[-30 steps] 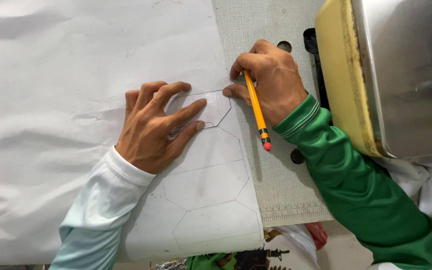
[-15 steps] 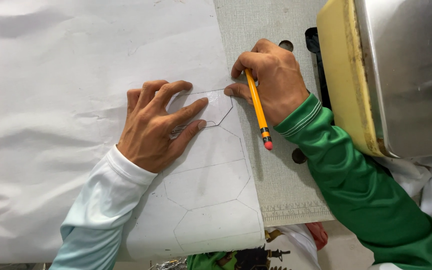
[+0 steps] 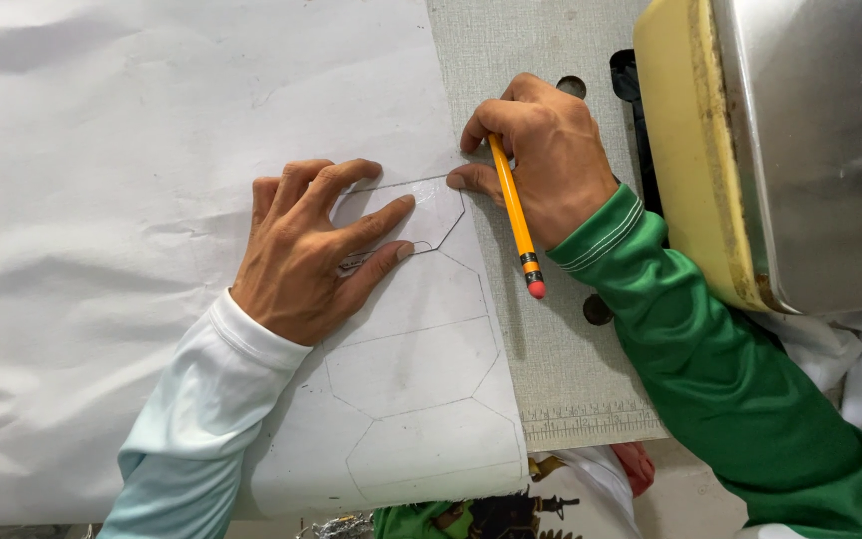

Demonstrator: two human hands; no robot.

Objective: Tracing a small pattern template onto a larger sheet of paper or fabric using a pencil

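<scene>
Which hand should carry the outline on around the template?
Likely the right hand: it grips the pencil with its tip at the clear template edge, while the left hand pins that template flat.

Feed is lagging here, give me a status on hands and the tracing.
Left hand flat, pinning hexagon template on white sheet. Right hand grips yellow pencil, tip at template edge. Nothing in the way.

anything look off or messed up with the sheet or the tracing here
Nothing stands out as damaged. The white sheet has soft creases on its left part. The left hand presses a hexagon template flat while the right hand runs a yellow pencil along its edge. The traced hexagons below look cleanly joined.
</scene>
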